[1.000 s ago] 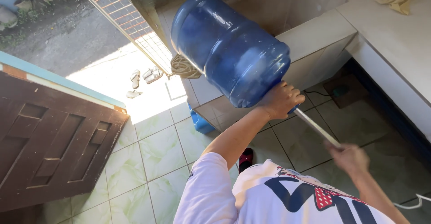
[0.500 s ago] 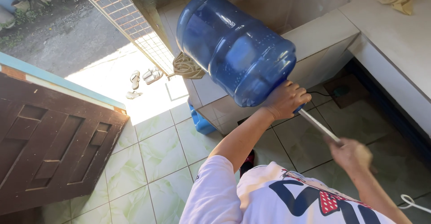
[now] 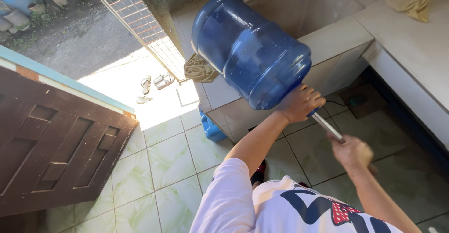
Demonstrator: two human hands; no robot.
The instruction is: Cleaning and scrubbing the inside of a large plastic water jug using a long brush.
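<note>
1. Left hand (image 3: pixel 299 103) closed around the neck end of the jug, fingers wrapped over the shoulder where the rod enters. Right hand (image 3: pixel 351 151) fisted tight on the lower end of the rod, knuckles up.
2. Large translucent blue plastic water jug (image 3: pixel 248 50) held off the floor, tilted, base pointing up and away, mouth pointing down toward the body. Positioned in front of the tiled ledge, overlapping it in view; contact with the ledge cannot be told.
3. Dark brown panelled wooden door (image 3: pixel 56 153) swung open at far left, well apart from the jug.
4. Grey tiled concrete counter ledge (image 3: pixel 336 36) running behind and to the right of the jug.
5. Pale green marbled floor tiles (image 3: pixel 163 158) below, sunlit patch near the doorway.
6. White short-sleeved shirt with dark and red print (image 3: pixel 290 205) at the bottom edge.
7. Metal grid gate (image 3: pixel 140 22) beyond the doorway, upper left.
8. Thin straight metal rod (image 3: pixel 327 126) running from the jug mouth down to the right fist, spanning the gap between both hands.
9. Tan crumpled cloth (image 3: pixel 199 69) draped at the ledge corner, just beside the jug.
10. Small blue plastic container (image 3: pixel 211 128) on the floor against the ledge base.
11. Pale sandals (image 3: pixel 156 81) on the sunlit ground outside.
</note>
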